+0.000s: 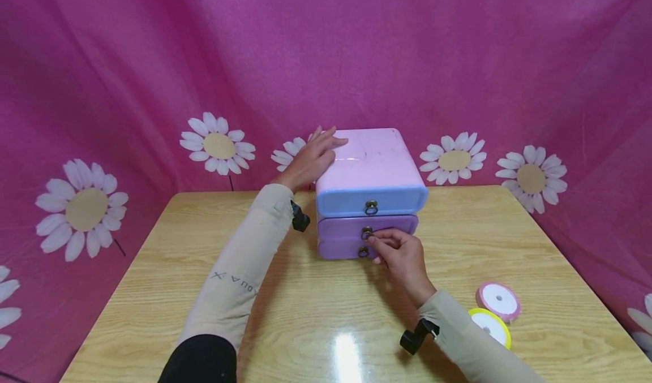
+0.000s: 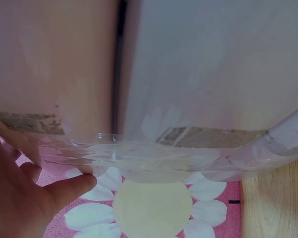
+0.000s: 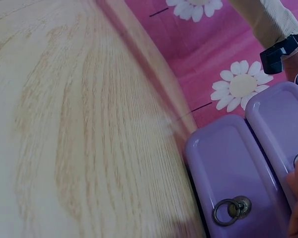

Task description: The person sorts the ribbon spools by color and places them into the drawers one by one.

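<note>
A small chest of drawers [image 1: 374, 156] with a pink top stands at the back of the table. Its front has a blue top drawer [image 1: 341, 203] above two purple drawers, each with a dark metal ring pull. My left hand [image 1: 313, 159] rests on the chest's upper left edge, fingers spread; the left wrist view shows its thumb by the clear-taped side [image 2: 213, 74]. With thumb and fingertips, my right hand [image 1: 402, 258] pinches the ring of the middle purple drawer [image 1: 336, 228]. Below it, the bottom drawer's ring pull [image 3: 226, 212] hangs free.
Two ribbon spools with white faces, one pink-edged [image 1: 499, 301] and one yellow-edged [image 1: 491, 326], lie on the wooden table [image 1: 295, 315] beside my right forearm. A pink cloth [image 1: 326, 49] printed with daisies hangs behind the table and along its sides.
</note>
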The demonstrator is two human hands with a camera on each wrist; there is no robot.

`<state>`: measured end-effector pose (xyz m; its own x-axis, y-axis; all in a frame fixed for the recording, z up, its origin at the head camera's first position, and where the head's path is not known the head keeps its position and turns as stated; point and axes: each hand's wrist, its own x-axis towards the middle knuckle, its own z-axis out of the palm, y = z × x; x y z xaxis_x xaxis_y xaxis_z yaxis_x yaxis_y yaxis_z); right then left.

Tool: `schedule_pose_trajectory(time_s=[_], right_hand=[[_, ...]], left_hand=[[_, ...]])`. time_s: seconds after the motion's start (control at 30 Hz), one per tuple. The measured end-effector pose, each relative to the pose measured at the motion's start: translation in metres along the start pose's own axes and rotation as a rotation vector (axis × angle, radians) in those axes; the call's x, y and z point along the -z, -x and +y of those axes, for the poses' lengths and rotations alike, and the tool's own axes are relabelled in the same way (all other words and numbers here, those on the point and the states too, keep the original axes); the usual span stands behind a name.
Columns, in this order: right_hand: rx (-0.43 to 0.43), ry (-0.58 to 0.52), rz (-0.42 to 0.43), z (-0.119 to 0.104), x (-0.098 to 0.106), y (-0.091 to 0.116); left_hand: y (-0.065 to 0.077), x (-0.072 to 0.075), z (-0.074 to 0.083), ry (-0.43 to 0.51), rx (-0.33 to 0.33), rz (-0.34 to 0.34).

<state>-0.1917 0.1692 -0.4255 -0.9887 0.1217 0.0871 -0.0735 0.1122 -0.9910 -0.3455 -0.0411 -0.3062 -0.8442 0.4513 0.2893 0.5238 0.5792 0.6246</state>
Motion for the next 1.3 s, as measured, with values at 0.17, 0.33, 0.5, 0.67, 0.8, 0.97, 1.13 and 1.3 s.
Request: schedule_pose_trajectory(time_s=[0.17, 0.33, 0.5, 0.67, 0.8, 0.97, 1.13, 1.3], right_hand=[[0.011, 0.008, 0.001, 0.001, 0.000, 0.001], [0.002, 0.011, -0.003, 0.002, 0.001, 0.003], [0.012, 0.007, 0.000, 0.001, 0.002, 0.005], [0.002, 0.015, -0.006, -0.001, 0.004, 0.008], [-0.009, 0.035, -0.013, -0.001, 0.006, 0.009], [-0.037, 0.054, -0.016, -0.006, 0.007, 0.015], [-0.067, 0.058, -0.024, -0.011, 0.010, 0.019], [-0.041, 0.071, -0.011, -0.003, 0.011, 0.018]], left_hand=[[0.000, 0.000, -0.001, -0.005, -0.007, 0.010], [0.001, 0.000, -0.001, -0.002, 0.003, 0.012], [0.001, -0.001, -0.002, 0.000, 0.006, 0.012], [0.001, -0.001, -0.003, 0.004, 0.004, 0.009], [0.000, -0.001, -0.002, 0.006, -0.015, 0.009], [-0.001, -0.002, -0.002, 0.006, -0.038, 0.017], [-0.001, -0.002, -0.002, 0.006, -0.043, 0.016], [-0.001, -0.002, -0.003, 0.004, -0.045, 0.013]])
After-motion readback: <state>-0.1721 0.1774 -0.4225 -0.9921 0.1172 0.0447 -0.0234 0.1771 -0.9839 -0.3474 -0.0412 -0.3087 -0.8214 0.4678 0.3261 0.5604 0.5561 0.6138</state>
